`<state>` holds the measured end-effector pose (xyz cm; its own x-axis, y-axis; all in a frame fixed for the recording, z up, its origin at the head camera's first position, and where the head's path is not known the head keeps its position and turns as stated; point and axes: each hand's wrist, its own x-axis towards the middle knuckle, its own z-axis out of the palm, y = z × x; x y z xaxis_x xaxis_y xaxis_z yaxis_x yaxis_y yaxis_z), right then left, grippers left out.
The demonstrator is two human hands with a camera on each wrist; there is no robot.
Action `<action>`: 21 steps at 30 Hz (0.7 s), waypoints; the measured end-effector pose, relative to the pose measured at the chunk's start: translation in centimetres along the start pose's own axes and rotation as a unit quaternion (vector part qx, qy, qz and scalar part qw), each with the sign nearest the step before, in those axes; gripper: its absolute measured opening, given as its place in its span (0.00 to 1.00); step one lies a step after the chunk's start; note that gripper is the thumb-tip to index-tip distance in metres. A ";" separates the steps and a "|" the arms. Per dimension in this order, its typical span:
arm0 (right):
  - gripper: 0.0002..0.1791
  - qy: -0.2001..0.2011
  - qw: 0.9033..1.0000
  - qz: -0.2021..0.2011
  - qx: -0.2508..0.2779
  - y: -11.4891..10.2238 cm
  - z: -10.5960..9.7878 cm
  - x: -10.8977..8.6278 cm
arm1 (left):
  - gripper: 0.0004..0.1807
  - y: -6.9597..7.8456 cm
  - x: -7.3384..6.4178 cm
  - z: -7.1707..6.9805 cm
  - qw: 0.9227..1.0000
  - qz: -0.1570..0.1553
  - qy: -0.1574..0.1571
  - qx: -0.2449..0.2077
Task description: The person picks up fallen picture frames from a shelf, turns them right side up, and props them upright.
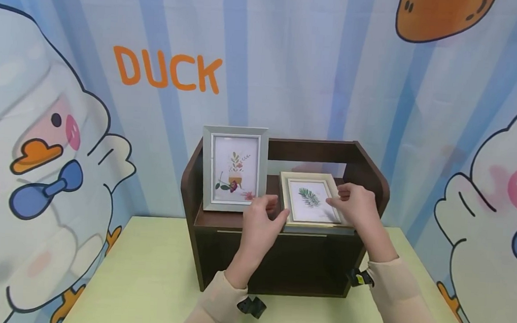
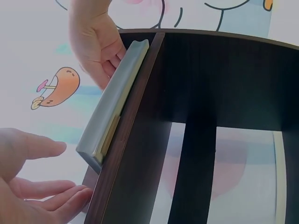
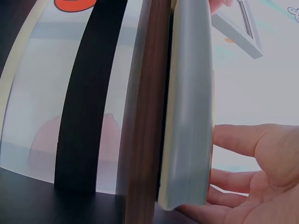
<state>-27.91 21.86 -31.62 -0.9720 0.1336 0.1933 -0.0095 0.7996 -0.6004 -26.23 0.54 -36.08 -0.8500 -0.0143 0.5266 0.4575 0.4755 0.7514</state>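
A picture frame (image 1: 283,202) with a pale gold front and silvery-grey sides lies flat on the right part of a dark brown wooden shelf (image 1: 298,263). It shows a green leaf. My right hand (image 1: 357,207) is at its right edge, thumb over the front and fingers loosely bent; contact cannot be told for certain. To the frame's left, my left hand (image 1: 261,226) hovers with thumb and fingers apart and nothing between them. The left wrist view shows a gap between this hand (image 2: 42,186) and the frame (image 2: 110,105). A grey-white frame (image 1: 207,178) with a plant picture stands upright on the shelf's left part.
The shelf has raised side panels (image 1: 369,173) and a back rail (image 1: 312,151), with an open lower compartment. It stands on a pale yellow-green tabletop (image 1: 145,273). Behind hangs a blue-and-white striped curtain (image 1: 287,59) printed with ducks.
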 end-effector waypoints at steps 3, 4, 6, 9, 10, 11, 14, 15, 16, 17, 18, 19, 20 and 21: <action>0.29 0.001 1.000 0.003 -0.012 0.3 0.1 -0.2 | 0.20 0.1 -0.1 0.2 1.000 -0.007 -0.008 0.001; 0.30 -0.002 1.000 0.006 -0.014 0.4 0.1 -0.2 | 0.20 0.1 -0.1 0.2 1.000 -0.008 -0.011 0.000; 0.32 -0.013 1.000 0.014 -0.017 0.6 0.1 -0.2 | 0.20 0.1 -0.1 0.4 1.000 -0.011 -0.017 -0.001; 0.35 -0.037 0.999 0.028 -0.020 0.8 0.3 -0.1 | 0.19 0.1 0.0 0.8 0.999 -0.015 -0.034 0.003; 0.36 -0.043 0.998 0.032 -0.021 0.9 0.3 -0.1 | 0.19 0.1 0.0 0.9 0.999 -0.018 -0.040 0.004; 0.36 -0.047 0.998 0.035 -0.021 0.9 0.3 -0.1 | 0.20 0.1 0.1 1.0 0.999 -0.022 -0.046 0.007; 0.36 -0.053 0.998 0.038 -0.025 1.0 0.3 0.1 | 0.20 0.0 0.3 1.3 0.997 -0.037 -0.063 0.012; 0.35 -0.054 0.997 0.038 -0.025 1.0 0.3 0.1 | 0.20 0.0 0.4 1.3 0.997 -0.041 -0.067 0.013; 0.34 -0.056 0.997 0.040 -0.024 1.0 0.3 0.2 | 0.20 0.0 0.4 1.3 0.996 -0.045 -0.071 0.013; 0.33 -0.057 0.997 0.040 -0.023 0.9 0.3 0.2 | 0.20 0.1 0.5 1.3 0.996 -0.048 -0.073 0.013; 0.32 -0.057 0.997 0.038 -0.023 0.9 0.3 0.3 | 0.20 0.1 0.6 1.3 0.996 -0.049 -0.075 0.013; 0.31 -0.057 0.997 0.037 -0.023 0.9 0.3 0.3 | 0.21 0.2 0.7 1.3 0.996 -0.051 -0.077 0.013; 0.30 -0.055 0.998 0.036 -0.023 0.8 0.3 0.4 | 0.21 0.3 0.8 1.3 0.995 -0.052 -0.079 0.013; 0.29 -0.055 0.998 0.036 -0.023 0.8 0.3 0.4 | 0.21 0.4 0.8 1.3 0.995 -0.053 -0.079 0.013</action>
<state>-28.34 22.40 -32.24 -0.9897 0.1280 0.0634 0.0688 0.8162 -0.5736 -27.11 1.86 -35.87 -0.9245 0.0716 0.3744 0.3579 0.5009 0.7880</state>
